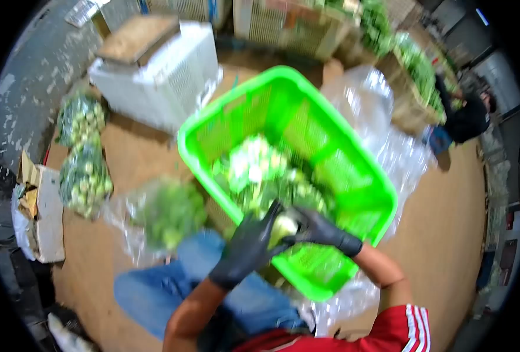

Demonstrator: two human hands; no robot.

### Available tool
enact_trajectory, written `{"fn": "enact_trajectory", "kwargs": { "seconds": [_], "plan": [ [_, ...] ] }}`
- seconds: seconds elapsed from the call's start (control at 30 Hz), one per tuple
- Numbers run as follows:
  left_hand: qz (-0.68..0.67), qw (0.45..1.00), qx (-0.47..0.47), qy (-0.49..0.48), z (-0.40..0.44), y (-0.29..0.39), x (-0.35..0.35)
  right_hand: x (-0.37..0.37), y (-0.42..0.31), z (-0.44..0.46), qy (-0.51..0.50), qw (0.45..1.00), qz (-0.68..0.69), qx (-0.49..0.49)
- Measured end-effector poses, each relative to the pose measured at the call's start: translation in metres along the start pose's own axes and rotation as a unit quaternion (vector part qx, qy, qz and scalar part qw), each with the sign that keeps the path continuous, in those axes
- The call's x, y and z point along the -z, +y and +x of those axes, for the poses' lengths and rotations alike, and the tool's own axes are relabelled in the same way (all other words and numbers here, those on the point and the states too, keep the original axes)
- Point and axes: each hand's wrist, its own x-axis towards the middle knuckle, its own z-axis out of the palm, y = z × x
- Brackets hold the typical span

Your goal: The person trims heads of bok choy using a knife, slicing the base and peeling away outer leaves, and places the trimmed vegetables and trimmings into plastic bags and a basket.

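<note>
Between my two black-gloved hands is a leafy vegetable with a pale, whitish-green base (283,227), blurred by motion. My left hand (249,240) closes round it from the left. From the right, the fingers of my right hand (318,230) wrap against the same piece. Both hands are over the near side of a bright green plastic crate (386,188). Inside the crate lies a heap of leafy greens with pale stems (254,161), partly hidden by my hands.
A clear bag of greens (169,214) rests left of the crate, near my knee. Two more filled bags (85,182) stand farther left. A white box (160,76) is behind, clear plastic sheeting (397,152) lies right, and another person (470,120) works at the far right.
</note>
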Motion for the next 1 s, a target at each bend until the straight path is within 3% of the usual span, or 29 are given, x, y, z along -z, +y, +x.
{"fn": "enact_trajectory", "kwargs": {
  "seconds": [0.03, 0.1, 0.13, 0.17, 0.27, 0.3, 0.37, 0.47, 0.5, 0.53, 0.6, 0.63, 0.67, 0.7, 0.73, 0.77, 0.83, 0.87, 0.9, 0.97, 1.0],
  "plan": [
    [-0.020, 0.999, 0.040, -0.012, -0.005, 0.002, 0.019, 0.009, -0.007, 0.009, -0.028, 0.998, -0.030, -0.040],
    [0.097, 0.992, 0.066, 0.052, -0.034, -0.014, 0.059, 0.052, -0.022, 0.037, -0.055, 0.998, -0.025, -0.016],
    [0.014, 0.993, 0.081, 0.084, -0.048, -0.024, 0.092, 0.091, -0.015, 0.060, -0.013, 0.999, 0.031, 0.018],
    [-0.060, 0.976, 0.171, 0.123, -0.064, -0.032, 0.116, 0.132, -0.029, 0.080, 0.042, 0.997, 0.058, 0.018],
    [-0.050, 0.953, 0.214, 0.207, -0.115, -0.063, 0.179, 0.266, -0.107, 0.122, 0.318, 0.929, 0.160, 0.097],
    [-0.030, 0.941, 0.232, 0.244, -0.136, -0.075, 0.189, 0.314, -0.088, 0.149, 0.359, 0.904, 0.211, 0.099],
    [0.020, 0.937, 0.249, 0.242, -0.188, -0.113, 0.198, 0.245, -0.135, 0.163, 0.384, 0.898, 0.157, 0.149],
    [-0.008, 0.905, 0.371, 0.208, -0.234, -0.146, 0.190, 0.094, -0.104, 0.194, 0.145, 0.976, 0.110, 0.122],
    [-0.080, 0.888, 0.406, 0.200, -0.242, -0.160, 0.183, 0.056, -0.095, 0.192, 0.074, 0.985, 0.093, 0.126],
    [-0.042, 0.894, 0.407, 0.183, -0.250, -0.176, 0.173, 0.015, -0.093, 0.191, -0.080, 0.994, 0.048, 0.048],
    [0.018, 0.906, 0.392, 0.159, -0.256, -0.215, 0.147, -0.086, -0.066, 0.210, -0.152, 0.979, 0.132, -0.041],
    [0.039, 0.913, 0.377, 0.150, -0.257, -0.238, 0.130, -0.126, -0.089, 0.215, -0.192, 0.966, 0.152, -0.082],
    [0.069, 0.903, 0.399, 0.145, -0.259, -0.263, 0.108, -0.165, -0.084, 0.226, -0.190, 0.944, 0.259, -0.078],
    [0.100, 0.892, 0.418, 0.140, -0.255, -0.280, 0.092, -0.198, -0.080, 0.237, -0.167, 0.940, 0.282, -0.092],
    [0.048, 0.908, 0.396, 0.128, -0.247, -0.281, 0.079, -0.222, -0.082, 0.250, -0.128, 0.972, 0.192, -0.048],
    [-0.003, 0.922, 0.371, 0.114, -0.241, -0.279, 0.069, -0.255, -0.062, 0.269, 0.052, 0.970, 0.005, 0.238],
    [-0.165, 0.949, 0.261, -0.064, -0.221, -0.271, 0.074, -0.264, -0.086, 0.276, 0.106, 0.956, -0.071, 0.266],
    [-0.262, 0.906, 0.314, -0.114, -0.201, -0.264, 0.094, -0.266, -0.084, 0.282, 0.063, 0.973, -0.051, 0.216],
    [-0.256, 0.936, 0.230, -0.081, -0.202, -0.297, 0.086, -0.264, -0.078, 0.286, 0.020, 0.986, -0.031, 0.164],
    [-0.265, 0.886, 0.380, 0.020, -0.199, -0.358, 0.092, -0.255, -0.068, 0.291, 0.001, 0.994, 0.034, 0.101],
    [-0.169, 0.888, 0.421, 0.068, -0.198, -0.394, 0.092, -0.248, -0.071, 0.285, 0.001, 0.991, 0.101, 0.084]
  ]
}}
